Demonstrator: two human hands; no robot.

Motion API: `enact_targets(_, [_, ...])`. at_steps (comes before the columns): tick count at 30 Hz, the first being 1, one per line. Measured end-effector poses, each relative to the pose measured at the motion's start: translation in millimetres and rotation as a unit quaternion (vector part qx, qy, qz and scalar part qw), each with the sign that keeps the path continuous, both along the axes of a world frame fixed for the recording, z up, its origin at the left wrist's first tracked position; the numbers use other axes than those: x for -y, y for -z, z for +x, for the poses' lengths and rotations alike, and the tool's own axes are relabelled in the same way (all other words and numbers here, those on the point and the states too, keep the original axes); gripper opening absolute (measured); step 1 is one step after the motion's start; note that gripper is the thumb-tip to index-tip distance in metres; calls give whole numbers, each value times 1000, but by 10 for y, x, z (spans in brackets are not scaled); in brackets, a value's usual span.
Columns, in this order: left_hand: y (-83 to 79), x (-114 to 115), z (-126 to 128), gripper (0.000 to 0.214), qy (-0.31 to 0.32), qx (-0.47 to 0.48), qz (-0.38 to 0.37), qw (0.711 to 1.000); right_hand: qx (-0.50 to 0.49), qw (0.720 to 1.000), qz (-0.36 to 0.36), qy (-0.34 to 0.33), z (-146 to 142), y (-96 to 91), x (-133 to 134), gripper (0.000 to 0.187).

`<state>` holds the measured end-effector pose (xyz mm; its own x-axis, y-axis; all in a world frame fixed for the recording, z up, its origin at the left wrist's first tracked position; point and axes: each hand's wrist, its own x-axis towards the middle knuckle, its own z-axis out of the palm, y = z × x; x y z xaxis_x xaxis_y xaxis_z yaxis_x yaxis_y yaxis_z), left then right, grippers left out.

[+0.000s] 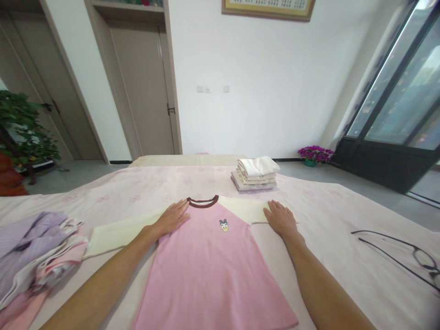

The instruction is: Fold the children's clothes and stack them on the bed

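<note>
A pink T-shirt (pixel 209 270) with cream sleeves, a brown collar and a small duck badge lies spread flat on the bed. My left hand (pixel 173 217) rests flat on its left shoulder, beside the collar, fingers stretched out. My right hand (pixel 281 218) lies flat on the cream right sleeve (pixel 244 209), fingers spread. Neither hand holds anything.
The bed has a pale pink sheet (pixel 330 215). A stack of folded light clothes (pixel 255 173) sits beyond the shirt. Loose lilac and pink garments (pixel 32 250) are heaped at the left. Black-framed glasses (pixel 409 255) lie at the right. A potted plant (pixel 20 130) and doors stand behind.
</note>
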<state>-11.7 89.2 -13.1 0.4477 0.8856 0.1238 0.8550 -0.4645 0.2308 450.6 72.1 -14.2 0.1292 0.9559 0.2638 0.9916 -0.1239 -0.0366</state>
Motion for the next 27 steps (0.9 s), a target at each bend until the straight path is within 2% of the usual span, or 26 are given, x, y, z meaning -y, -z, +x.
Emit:
enact_targets(3, [-3, 19, -220, 69, -14, -39, -25, 999, 6, 1000, 2, -2, 23, 28, -20, 55])
enact_targets(6, [-10, 89, -509, 67, -41, -61, -20, 997, 9, 1000, -4, -1, 40, 46, -41, 55])
enact_targets(10, [41, 216, -990, 64, -111, -66, -9, 992, 11, 1000, -5, -3, 42, 42, -43, 57])
enact_targets(14, [124, 328, -1517, 60, -207, -50, 15, 977, 9, 1000, -6, -4, 39, 37, -40, 56])
enact_targets(17, [117, 385, -1775, 58, -248, -24, 43, 968, 10, 1000, -6, -1, 45, 51, -55, 56])
enact_targets(20, [30, 425, -1825, 49, -248, -2, 65, 966, 11, 1000, -2, 0, 51, 67, -71, 56])
enact_targets(24, [-94, 470, -1720, 34, -277, -6, 72, 958, 5, 1000, -3, 4, 46, 57, -67, 56])
enact_targets(27, [-133, 494, -1659, 32, -291, -13, 81, 953, 0, 1000, -5, 4, 38, 37, -56, 56])
